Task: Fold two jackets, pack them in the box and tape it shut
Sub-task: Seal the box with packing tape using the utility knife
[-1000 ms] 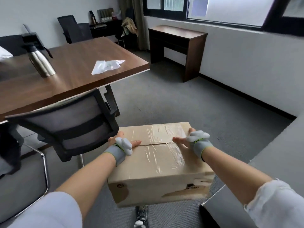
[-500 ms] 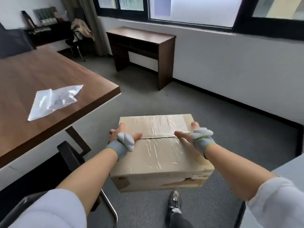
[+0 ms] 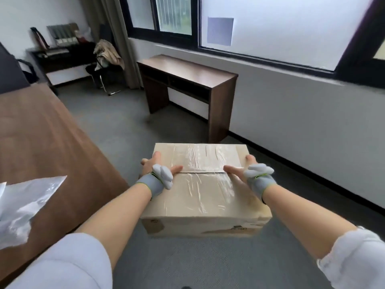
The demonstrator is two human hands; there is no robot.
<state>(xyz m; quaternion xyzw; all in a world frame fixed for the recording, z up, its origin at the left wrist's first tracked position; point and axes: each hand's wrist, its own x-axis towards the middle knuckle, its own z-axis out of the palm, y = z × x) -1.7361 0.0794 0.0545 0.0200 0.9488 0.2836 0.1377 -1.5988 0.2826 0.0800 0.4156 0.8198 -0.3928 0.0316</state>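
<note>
A closed cardboard box (image 3: 205, 192), its top seam covered with clear tape, is carried in the air above the grey carpet. My left hand (image 3: 158, 170) grips its left side, thumb lying on the top along the seam. My right hand (image 3: 248, 171) grips the right side the same way, thumb on top. Both hands wear grey-and-white gloves rolled back towards the wrists. The jackets are out of sight.
A large brown table (image 3: 41, 138) runs along the left with a clear plastic bag (image 3: 23, 207) on its near corner. A small dark desk (image 3: 187, 80) stands under the window ahead. Grey carpet (image 3: 129, 130) lies between them.
The view has swung right and forward past the table and chair. The box stays held between both hands, now nearer the small desk by the window.
</note>
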